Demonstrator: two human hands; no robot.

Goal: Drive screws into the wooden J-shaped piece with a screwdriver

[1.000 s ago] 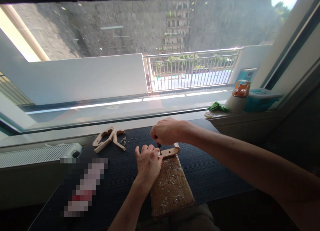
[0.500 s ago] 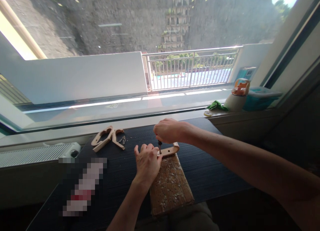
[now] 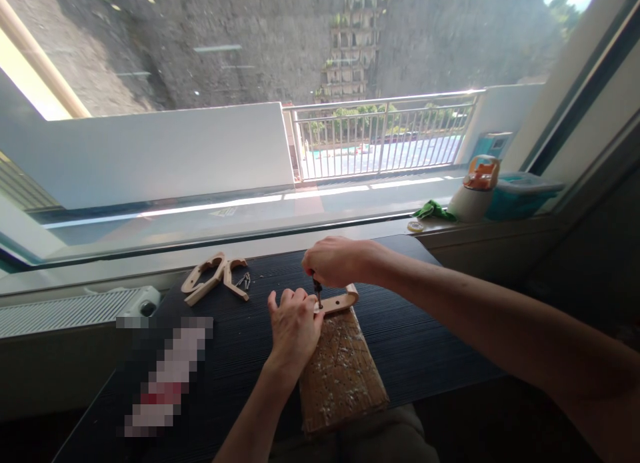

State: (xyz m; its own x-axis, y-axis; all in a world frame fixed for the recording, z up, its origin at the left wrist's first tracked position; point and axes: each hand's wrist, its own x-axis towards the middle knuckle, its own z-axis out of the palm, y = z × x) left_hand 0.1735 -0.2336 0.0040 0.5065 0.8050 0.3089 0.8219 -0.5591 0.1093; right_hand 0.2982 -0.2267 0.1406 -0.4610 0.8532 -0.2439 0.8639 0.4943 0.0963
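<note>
A pale wooden hook [image 3: 343,303] with a dark hole lies across the far end of a worn wooden board [image 3: 345,376]. My left hand [image 3: 296,321] grips the hook's left end, its fingers curled over and hiding that part. From above, my right hand [image 3: 334,261] is closed round a screwdriver [image 3: 318,289], whose handle is mostly hidden in the fist. The screwdriver's shaft points down, close to upright, at the hook just beside my left thumb. Whether a screw sits under the tip is too small to tell.
On the dark table [image 3: 420,329], more wooden hooks [image 3: 204,276] and several screws [image 3: 243,281] lie at the back left. A blurred-out item [image 3: 170,376] is at the left. On the windowsill stand a spray bottle [image 3: 473,199], a green cloth [image 3: 434,211] and a teal box [image 3: 523,196].
My right hand has turned and shifted slightly left, tilting the screwdriver's upper end left. My left hand, the hook and the board stay in place.
</note>
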